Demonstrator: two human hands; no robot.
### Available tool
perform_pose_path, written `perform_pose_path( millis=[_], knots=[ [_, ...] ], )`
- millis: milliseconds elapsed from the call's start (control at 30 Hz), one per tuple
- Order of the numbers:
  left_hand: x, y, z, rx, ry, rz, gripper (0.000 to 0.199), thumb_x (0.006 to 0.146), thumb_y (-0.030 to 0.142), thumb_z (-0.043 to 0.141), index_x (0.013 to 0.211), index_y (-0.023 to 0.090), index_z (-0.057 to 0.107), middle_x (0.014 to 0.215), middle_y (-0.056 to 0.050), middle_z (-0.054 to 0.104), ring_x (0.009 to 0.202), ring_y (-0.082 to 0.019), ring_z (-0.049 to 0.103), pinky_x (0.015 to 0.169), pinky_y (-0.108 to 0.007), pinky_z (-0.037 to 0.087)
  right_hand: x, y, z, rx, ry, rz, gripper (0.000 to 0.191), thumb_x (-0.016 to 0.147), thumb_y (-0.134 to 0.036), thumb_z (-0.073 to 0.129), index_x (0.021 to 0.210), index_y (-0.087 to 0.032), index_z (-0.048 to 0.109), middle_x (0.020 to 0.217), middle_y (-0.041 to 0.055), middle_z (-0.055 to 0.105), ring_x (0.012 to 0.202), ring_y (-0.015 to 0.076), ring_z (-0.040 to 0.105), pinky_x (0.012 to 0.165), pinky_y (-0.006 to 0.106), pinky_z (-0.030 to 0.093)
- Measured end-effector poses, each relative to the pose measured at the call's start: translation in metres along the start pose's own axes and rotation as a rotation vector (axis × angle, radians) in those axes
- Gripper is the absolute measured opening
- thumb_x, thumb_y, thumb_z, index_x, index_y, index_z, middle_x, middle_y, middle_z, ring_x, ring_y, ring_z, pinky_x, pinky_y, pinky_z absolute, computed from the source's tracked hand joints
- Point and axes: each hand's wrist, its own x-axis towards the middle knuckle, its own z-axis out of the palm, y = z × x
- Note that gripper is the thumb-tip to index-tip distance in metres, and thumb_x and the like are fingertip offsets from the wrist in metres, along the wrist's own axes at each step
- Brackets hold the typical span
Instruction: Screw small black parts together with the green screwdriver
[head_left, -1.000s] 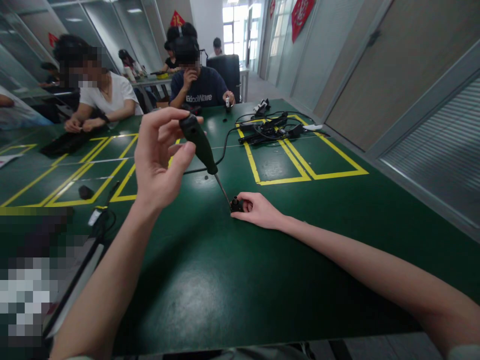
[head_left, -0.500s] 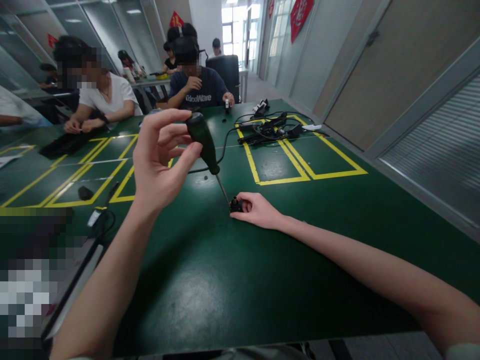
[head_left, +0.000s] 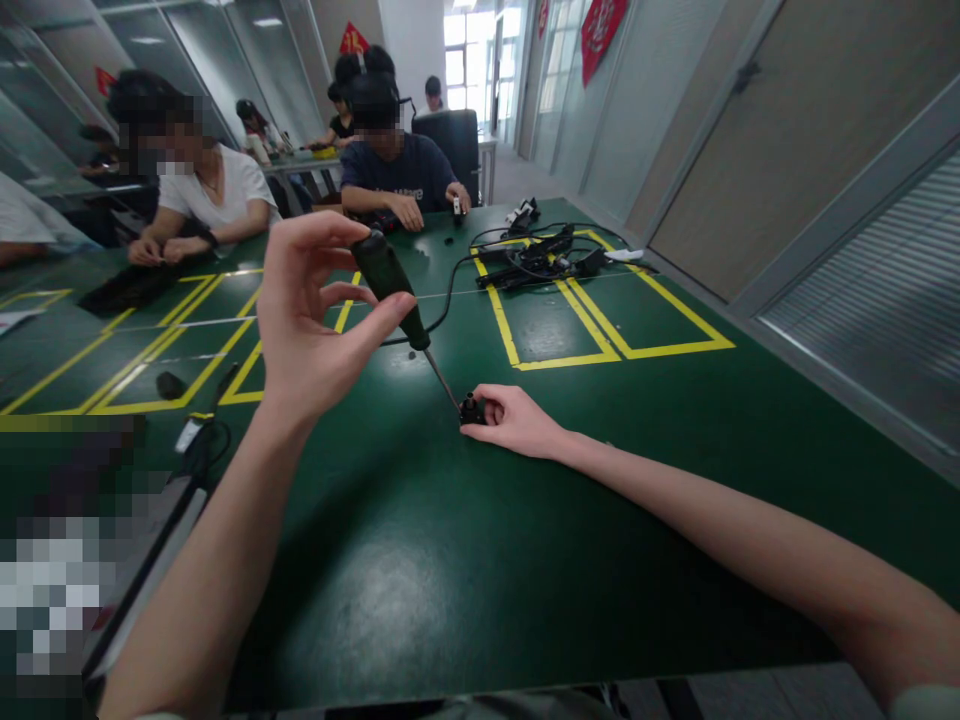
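My left hand (head_left: 311,320) holds a dark green screwdriver (head_left: 386,285) by its handle, with the thumb on one side and a finger on the top end. The screwdriver is tilted, and its thin shaft runs down to the right, its tip at a small black part (head_left: 470,410). Pinched between the thumb and fingers of my right hand (head_left: 517,420), that part rests on the green table (head_left: 450,560). A short round piece stands up from it. Where exactly the tip meets the part is too small to tell.
Black cables and parts (head_left: 551,262) lie at the back right, within yellow tape (head_left: 566,360). A small dark object (head_left: 171,385) and a cable with a white tag (head_left: 189,435) are at the left. People sit across the table.
The screwdriver handle has tilted further left and slightly down along with my left hand. My right hand has stayed in place. Across the table, a person's raised hand has come down to the table.
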Motion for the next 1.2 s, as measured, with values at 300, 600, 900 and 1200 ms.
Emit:
perform_pose_path(
  millis=[300, 600, 900, 1200],
  knots=[
    [0.002, -0.002, 0.002, -0.110, -0.077, -0.035, 0.032, 0.094, 0.031, 0.075, 0.122, 0.030, 0.061, 0.108, 0.000, 0.074, 0.095, -0.017, 0.074, 0.076, -0.030, 0.066, 0.000, 0.003, 0.001, 0.019, -0.002, -0.006, 0.025, 0.078, -0.034, 0.079, 0.084, -0.019, 0.060, 0.060, -0.0078, 0.049, 0.056, 0.0102, 0.045, 0.057, 0.024, 0.034],
    [0.000, -0.009, -0.001, -0.125, -0.101, -0.081, 0.036, 0.093, 0.036, 0.075, 0.125, 0.037, 0.060, 0.113, 0.001, 0.074, 0.104, -0.022, 0.076, 0.076, -0.036, 0.067, 0.000, 0.002, 0.000, 0.020, 0.001, -0.017, 0.026, 0.078, -0.035, 0.079, 0.083, -0.019, 0.059, 0.059, -0.0082, 0.048, 0.055, 0.0099, 0.044, 0.057, 0.024, 0.033],
    [-0.004, -0.015, -0.005, -0.037, -0.054, -0.080, 0.057, 0.080, 0.036, 0.089, 0.128, 0.034, 0.059, 0.117, 0.000, 0.070, 0.093, -0.017, 0.071, 0.057, -0.024, 0.058, 0.000, 0.005, 0.002, 0.016, 0.006, -0.022, 0.026, 0.078, -0.035, 0.080, 0.084, -0.019, 0.060, 0.061, -0.0075, 0.049, 0.056, 0.0102, 0.045, 0.057, 0.024, 0.033],
    [-0.003, -0.020, -0.004, -0.051, -0.021, -0.065, 0.050, 0.083, 0.034, 0.087, 0.126, 0.032, 0.061, 0.097, 0.003, 0.070, 0.079, -0.012, 0.067, 0.053, -0.019, 0.056, 0.000, 0.005, 0.002, 0.016, 0.003, -0.019, 0.025, 0.078, -0.035, 0.080, 0.085, -0.019, 0.061, 0.061, -0.0075, 0.049, 0.056, 0.0099, 0.044, 0.057, 0.024, 0.032]
  ],
)
